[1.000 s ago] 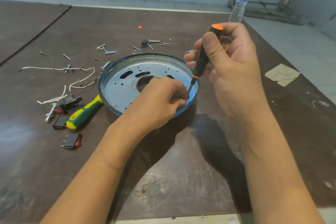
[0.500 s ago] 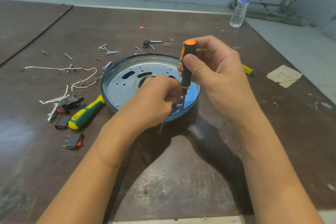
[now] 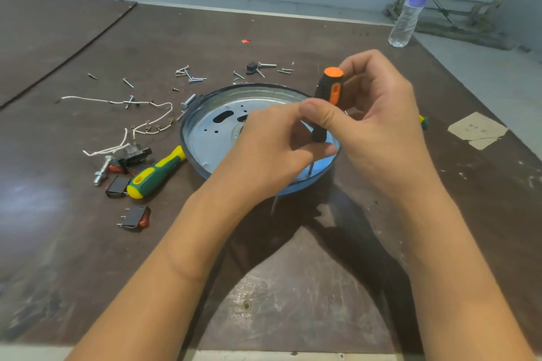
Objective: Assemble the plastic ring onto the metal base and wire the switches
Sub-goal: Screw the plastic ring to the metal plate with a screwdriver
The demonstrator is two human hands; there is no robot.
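**Now: screwdriver upright at near rim of base**

Centrally, the metal base [image 3: 211,129] sits on the table [image 3: 293,287], with the blue plastic ring [image 3: 305,183] around its near edge. The left hand [image 3: 272,155] lies over the base's near-right part, fingers curled together at the foot of the black-and-orange screwdriver [image 3: 327,102]; what it pinches there is hidden. The right hand [image 3: 378,126] closes around that screwdriver's handle, thumb across the front, tool nearly upright, shaft going down inside the ring's near rim.

Left of the base: white wires [image 3: 140,119] with small terminals, a metal bolt [image 3: 101,174], a black switch part [image 3: 132,154], two black-and-red rocker switches [image 3: 115,187] [image 3: 135,217], and a green-and-yellow screwdriver [image 3: 157,172] whose tip touches the base's left rim. Behind the base, loose screws [image 3: 190,75] lie scattered. Right of the right hand, a yellow-green tool end [image 3: 423,121] shows, mostly hidden. Further right lies a torn cardboard scrap [image 3: 478,129].

Table surface is dark brown, scratched and worn. A water bottle [image 3: 412,4] stands at the far right edge; pale wall behind.
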